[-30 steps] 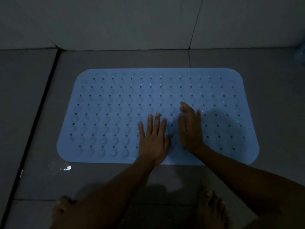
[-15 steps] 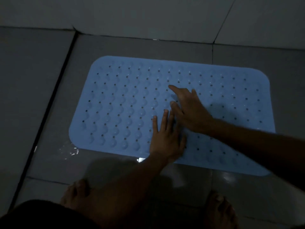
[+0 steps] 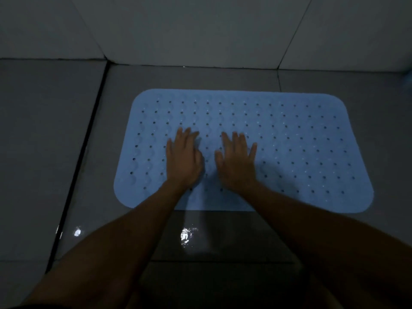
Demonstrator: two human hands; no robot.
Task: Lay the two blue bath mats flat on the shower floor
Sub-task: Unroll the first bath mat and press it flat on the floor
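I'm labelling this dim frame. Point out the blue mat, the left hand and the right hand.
blue mat point(image 3: 301, 139): head view, bare right half.
left hand point(image 3: 184, 158): head view, back of the hand.
right hand point(image 3: 237, 162): head view, back of the hand.

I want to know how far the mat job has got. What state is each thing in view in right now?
blue bath mat: spread flat on the floor, no lifted edge visible; only one mat in view.
left hand: open, palm down on the mat.
right hand: open, fingers spread, palm down on the mat.
shower floor: shiny patches near the mat's front edge, possibly wet.
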